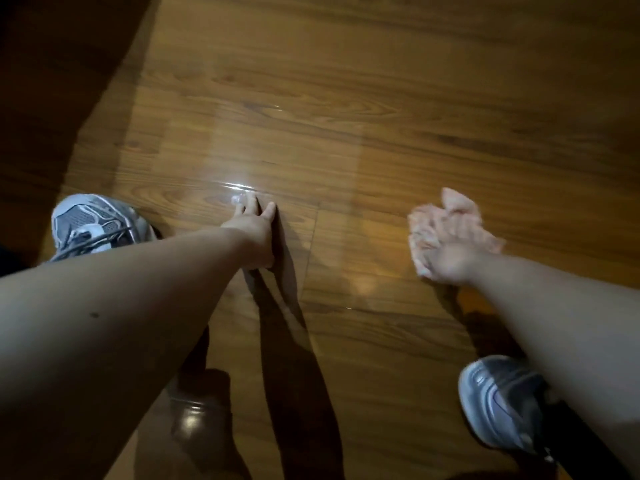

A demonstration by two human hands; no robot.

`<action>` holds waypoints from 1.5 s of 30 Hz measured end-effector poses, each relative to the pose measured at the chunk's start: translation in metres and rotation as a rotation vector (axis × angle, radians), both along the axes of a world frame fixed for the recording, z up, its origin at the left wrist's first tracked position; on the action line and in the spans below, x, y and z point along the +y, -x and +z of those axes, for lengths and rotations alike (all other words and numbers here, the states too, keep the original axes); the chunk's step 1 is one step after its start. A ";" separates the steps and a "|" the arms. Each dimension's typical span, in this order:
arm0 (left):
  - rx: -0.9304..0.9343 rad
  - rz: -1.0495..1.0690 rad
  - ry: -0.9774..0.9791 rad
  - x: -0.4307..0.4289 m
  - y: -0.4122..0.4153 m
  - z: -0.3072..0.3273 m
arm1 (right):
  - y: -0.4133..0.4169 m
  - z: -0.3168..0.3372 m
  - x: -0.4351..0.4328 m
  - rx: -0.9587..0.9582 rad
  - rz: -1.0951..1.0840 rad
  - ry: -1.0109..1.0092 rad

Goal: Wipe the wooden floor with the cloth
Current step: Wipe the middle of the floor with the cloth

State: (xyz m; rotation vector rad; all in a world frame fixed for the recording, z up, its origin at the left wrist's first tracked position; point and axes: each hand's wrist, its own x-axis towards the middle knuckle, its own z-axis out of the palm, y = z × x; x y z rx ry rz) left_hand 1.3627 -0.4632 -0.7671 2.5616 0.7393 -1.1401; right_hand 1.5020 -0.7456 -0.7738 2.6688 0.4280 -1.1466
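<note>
Wooden floor (pixel 346 98) is seen across the whole frame: glossy brown planks with visible grain, seams running roughly left to right, and a bright wet-looking glare at centre. A dark shadowed wedge is seen at upper left.

Pink cloth (pixel 459 204) is found at right of centre, lying on the floor under the right hand (pixel 450 252). It is soft, crumpled and irregular in outline, blurred. Its long axis is laid roughly left to right, dipping slightly to the right, with one bunched peak pointed toward the top of the frame.

The right hand is laid on the cloth, fingers stretched out fairly straight and pressed down; finer detail is lost to blur.

Left hand (pixel 254 233) is planted at centre, fingers spread apart, tips pressed on bare floor, nothing held.

Grey mesh sneakers are seen at mid-left (pixel 93 223) and lower right (pixel 498 400).
</note>
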 end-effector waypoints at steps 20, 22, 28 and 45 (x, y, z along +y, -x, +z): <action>-0.271 -0.064 -0.005 -0.067 -0.054 -0.004 | -0.014 -0.021 -0.075 -0.120 -0.219 -0.167; -0.299 -0.074 -0.027 -0.060 -0.066 -0.003 | -0.032 -0.019 -0.073 -0.158 -0.432 -0.152; -0.323 -0.030 -0.066 -0.087 -0.094 -0.014 | 0.022 -0.017 -0.028 -0.211 -0.080 -0.417; -0.257 -0.121 -0.034 -0.089 -0.165 -0.011 | -0.079 -0.014 -0.023 -0.311 -0.301 -0.416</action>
